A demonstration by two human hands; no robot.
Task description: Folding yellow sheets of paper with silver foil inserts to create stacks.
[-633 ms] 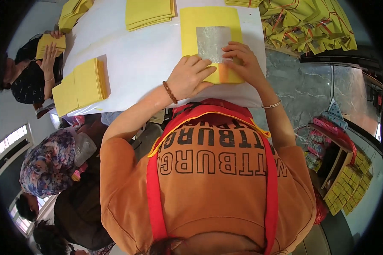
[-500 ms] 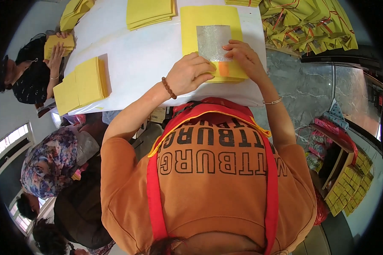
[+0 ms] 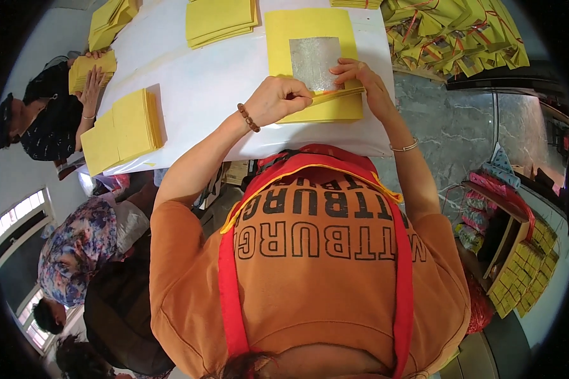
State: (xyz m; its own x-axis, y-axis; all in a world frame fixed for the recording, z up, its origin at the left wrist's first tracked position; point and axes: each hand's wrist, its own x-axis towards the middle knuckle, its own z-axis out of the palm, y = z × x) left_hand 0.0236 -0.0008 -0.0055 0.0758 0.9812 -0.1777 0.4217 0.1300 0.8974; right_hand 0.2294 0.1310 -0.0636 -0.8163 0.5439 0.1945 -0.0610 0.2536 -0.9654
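Observation:
In front of me on the white table lies a stack of yellow paper sheets (image 3: 281, 54), its top sheet bearing a silver foil rectangle (image 3: 313, 60). My left hand (image 3: 277, 100) is closed in a pinch on the near edge of the top yellow paper, which is raised and bent back over a narrow strip of orange. Yellow sheets show flat beneath the raised edge. At the right side, my right hand (image 3: 365, 82) is open, its fingertips resting on the foil's right edge and the paper; its thumb is partly hidden.
Other yellow paper stacks lie at the table's left corner (image 3: 123, 129) and far side (image 3: 220, 22). Tied yellow bundles (image 3: 455, 35) are heaped at far right. A co-worker's hand (image 3: 91, 88) holds yellow paper at left. A rack with yellow packets (image 3: 525, 271) stands at right.
My left hand has closed on the near edge of the paper and raised it, covering most of the orange patch. The right hand has barely shifted.

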